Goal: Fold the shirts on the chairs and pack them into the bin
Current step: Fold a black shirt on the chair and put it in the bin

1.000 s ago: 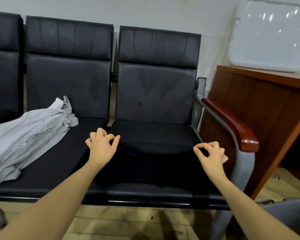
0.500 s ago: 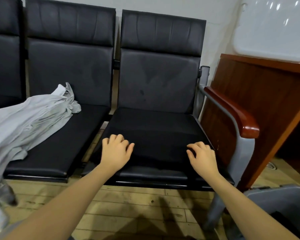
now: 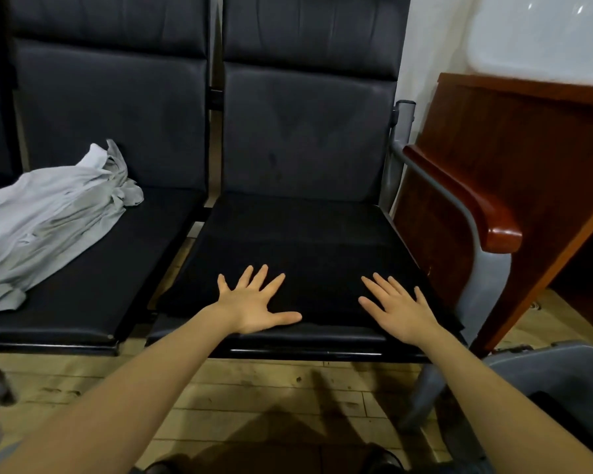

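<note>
A black shirt [image 3: 322, 248] lies spread flat over the seat of the right-hand black chair [image 3: 308, 131], its edges hanging a little past the seat front. My left hand [image 3: 254, 302] and my right hand [image 3: 399, 309] both press flat on its near part, fingers straight and spread. A crumpled light grey shirt [image 3: 48, 217] lies across the seats to the left, apart from both hands. The corner of a grey bin [image 3: 562, 367] shows on the floor at the lower right.
A wooden armrest [image 3: 459, 196] on a grey metal frame borders the right chair. Beyond it stands a brown wooden desk [image 3: 528, 148] with a white plastic lid [image 3: 545, 35] leaning on the wall. The floor below is light wood planks.
Both hands came down from pinching the dark fabric above the seat, and now lie flat with fingers spread on the black shirt. The view tilted downward.
</note>
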Demonstrator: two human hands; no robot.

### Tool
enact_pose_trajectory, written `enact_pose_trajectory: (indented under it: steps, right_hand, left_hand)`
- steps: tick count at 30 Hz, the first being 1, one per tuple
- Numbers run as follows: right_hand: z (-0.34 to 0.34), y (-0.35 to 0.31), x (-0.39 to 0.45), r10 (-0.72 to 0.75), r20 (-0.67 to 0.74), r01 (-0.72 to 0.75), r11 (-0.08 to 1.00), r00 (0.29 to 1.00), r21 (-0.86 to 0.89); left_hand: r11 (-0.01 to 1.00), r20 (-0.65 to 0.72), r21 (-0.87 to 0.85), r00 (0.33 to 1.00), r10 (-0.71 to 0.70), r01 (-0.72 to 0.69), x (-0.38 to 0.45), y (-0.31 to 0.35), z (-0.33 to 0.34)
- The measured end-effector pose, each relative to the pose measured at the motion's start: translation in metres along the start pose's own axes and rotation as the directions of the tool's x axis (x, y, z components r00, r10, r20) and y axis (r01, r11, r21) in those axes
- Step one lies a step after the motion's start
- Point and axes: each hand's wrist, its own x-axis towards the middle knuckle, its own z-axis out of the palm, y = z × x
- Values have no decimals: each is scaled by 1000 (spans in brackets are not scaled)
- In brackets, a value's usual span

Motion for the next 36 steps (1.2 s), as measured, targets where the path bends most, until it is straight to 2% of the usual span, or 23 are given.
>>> enact_pose_trajectory:
  steps: [2, 4, 7, 9, 11, 14, 16, 19, 21, 23, 24, 27, 31, 34, 36]
  right_hand:
    - [-1, -1, -1, 1, 15, -2, 1000, 1000, 29]
    - [-4, -5, -2, 8, 16, -9, 997, 1000, 74]
    - [-9, -20, 1, -12, -108, 20, 997, 994, 68]
    - [-14, -34, 6, -49, -197, 63, 996, 979, 65]
    - [-20, -49, 16, -99, -246, 131, 984, 964, 117]
    - [-28, -71, 36, -136, -279, 210, 944, 951, 254]
    - [-26, -83, 50, -149, -272, 227, 932, 951, 282]
    - [-13, -92, 69, -200, -158, 223, 965, 967, 141]
    - [-4, -91, 78, -199, -53, 202, 977, 978, 60]
    - [0, -88, 84, -186, -36, 187, 982, 982, 25]
    - [0, -85, 87, -185, -41, 186, 982, 982, 17]
    - [-2, -82, 93, -194, -42, 195, 981, 980, 12]
    - [-2, -82, 96, -198, -63, 200, 979, 978, 37]
    - [-7, -87, 94, -218, -150, 231, 970, 964, 78]
    - [-9, -93, 91, -268, -179, 288, 953, 947, 98]
  left_hand:
    - [1000, 11, -6, 1000, 21, -21, -4, -1, 0]
    - [995, -15, -92, 999, 39, -40, -7, -3, -4]
    - [955, -219, -286, 976, 16, -80, -5, -11, -16]
    - [965, -362, -250, 932, -16, -81, -2, -17, -24]
    - [977, -424, -201, 905, -16, -77, 4, -24, -27]
    - [985, -390, -165, 921, -12, -57, 18, -35, -25]
    - [993, -391, -105, 920, 1, -46, 29, -42, -24]
    - [994, -410, -87, 912, 18, -59, 46, -41, -23]
    - [995, -305, -95, 952, 13, -44, 53, -42, -20]
    - [995, -193, -95, 980, -57, 39, 58, -55, -17]
    - [990, -181, -107, 977, -111, 93, 60, -66, -16]
    - [955, -200, -196, 944, -262, 223, 61, -97, -18]
    - [940, -236, -255, 928, -289, 228, 59, -106, -16]
    - [918, -324, -304, 879, -350, 253, 52, -101, -16]
    - [894, -337, -330, 847, -412, 303, 45, -98, -18]
